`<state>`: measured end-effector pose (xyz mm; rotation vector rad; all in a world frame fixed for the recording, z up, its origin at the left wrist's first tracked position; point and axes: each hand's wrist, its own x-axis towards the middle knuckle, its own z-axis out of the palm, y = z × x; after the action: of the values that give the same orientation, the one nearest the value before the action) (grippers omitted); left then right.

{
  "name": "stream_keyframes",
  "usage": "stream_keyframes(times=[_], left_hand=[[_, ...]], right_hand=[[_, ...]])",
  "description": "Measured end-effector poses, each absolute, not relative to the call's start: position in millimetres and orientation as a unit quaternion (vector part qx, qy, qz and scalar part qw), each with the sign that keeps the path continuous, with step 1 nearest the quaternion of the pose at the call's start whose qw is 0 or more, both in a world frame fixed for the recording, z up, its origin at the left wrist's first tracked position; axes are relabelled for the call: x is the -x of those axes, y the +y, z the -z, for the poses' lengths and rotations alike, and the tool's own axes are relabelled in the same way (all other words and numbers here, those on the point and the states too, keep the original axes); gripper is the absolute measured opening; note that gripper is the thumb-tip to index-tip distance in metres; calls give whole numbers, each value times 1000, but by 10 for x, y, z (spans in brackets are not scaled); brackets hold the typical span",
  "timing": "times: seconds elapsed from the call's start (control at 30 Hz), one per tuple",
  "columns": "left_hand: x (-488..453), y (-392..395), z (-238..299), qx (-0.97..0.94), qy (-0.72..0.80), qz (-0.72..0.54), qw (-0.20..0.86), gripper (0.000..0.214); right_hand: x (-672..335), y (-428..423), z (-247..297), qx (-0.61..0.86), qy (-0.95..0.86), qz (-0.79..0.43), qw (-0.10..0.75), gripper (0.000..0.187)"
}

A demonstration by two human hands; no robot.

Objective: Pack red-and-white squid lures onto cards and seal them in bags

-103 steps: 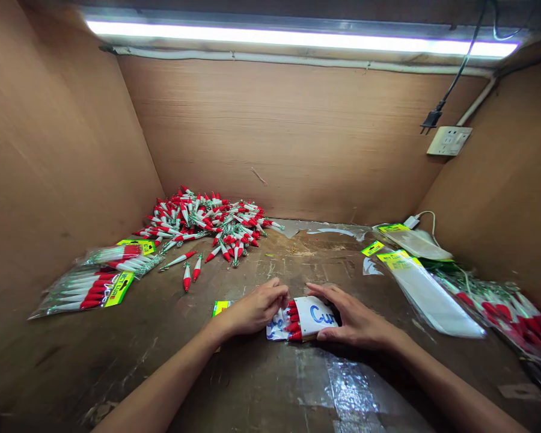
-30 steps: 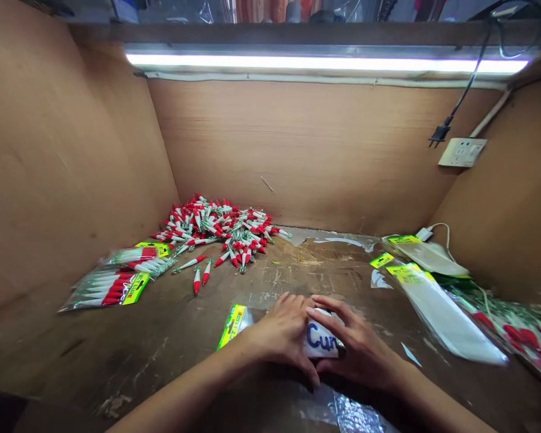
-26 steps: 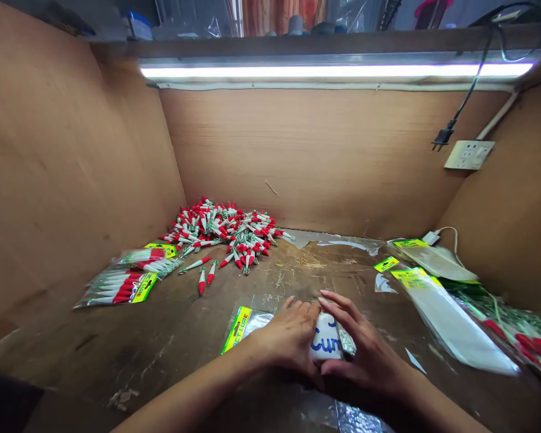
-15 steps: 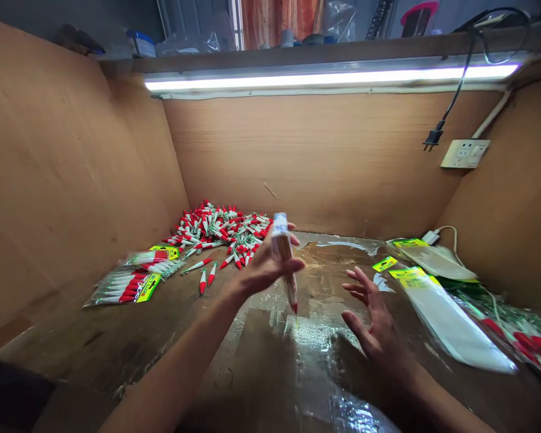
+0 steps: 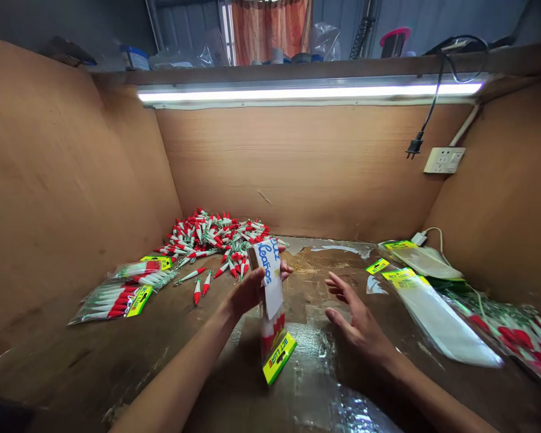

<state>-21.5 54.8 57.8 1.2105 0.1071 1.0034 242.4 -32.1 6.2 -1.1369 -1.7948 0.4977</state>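
Observation:
My left hand (image 5: 247,288) grips the top of a clear bag (image 5: 273,313) and holds it upright above the table. The bag holds red and white lures, a white card with blue writing, and a yellow-green label at its lower end. My right hand (image 5: 358,319) hovers just right of the bag with fingers spread, holding nothing. A heap of loose red and white lures (image 5: 210,234) lies at the back left.
Filled bags with yellow labels (image 5: 117,294) lie at the left. Empty clear bags (image 5: 426,294) and more filled bags (image 5: 518,337) lie at the right. Brown board walls (image 5: 297,168) enclose the worn table (image 5: 198,367). A socket (image 5: 444,160) sits on the right wall.
Both hands were pressing the bag flat on the table. My left hand has lifted it upright, label end down, and my right hand has let go and opened.

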Motion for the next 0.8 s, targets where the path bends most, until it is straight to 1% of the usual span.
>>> stream_keyframes(times=[0.1,0.2,0.27,0.33,0.37,0.4,0.47,0.5,0.53,0.57,0.63,0.7,0.77,0.8], left_hand=[[220,584,-373,-517,40,-414,748,77],[239,652,-199,-493,49,-368,787,76],[255,688,-126,-472,56,-348,808,74],[269,704,-103,-449,53,-353,819,75],[276,705,-109,-440,47,-362,820,78],[282,705,-125,-431,40,-374,821,81],[293,707,-166,-412,31,-390,823,87],[297,712,-183,-400,28,-393,827,89],[300,719,-194,-388,26,-394,833,91],[302,729,-198,-375,26,-393,839,93],[302,748,-193,-351,22,-395,849,95],[296,760,-185,-334,19,-398,854,96],[287,757,-193,-331,18,-400,855,95],[282,751,-205,-333,18,-400,854,94]], right_hand=[[-2251,-102,-277,445,-741,-222,451,59],[-1968,266,-548,413,-751,-236,458,63],[-1768,553,-699,387,-748,-303,445,68],[-1620,813,-810,362,-726,-414,412,63],[-1585,918,-852,347,-704,-460,415,58],[-1584,1004,-884,331,-674,-490,443,53],[-1692,1115,-914,309,-600,-504,539,46],[-1798,1144,-907,310,-565,-494,584,43],[-1928,1157,-880,327,-542,-481,607,42],[-2073,1156,-834,363,-531,-459,612,41],[-2359,1122,-693,474,-533,-379,589,44],[-2564,1056,-536,558,-535,-293,563,54],[-2623,975,-426,590,-552,-196,555,63],[-2591,933,-402,589,-575,-160,545,60]])
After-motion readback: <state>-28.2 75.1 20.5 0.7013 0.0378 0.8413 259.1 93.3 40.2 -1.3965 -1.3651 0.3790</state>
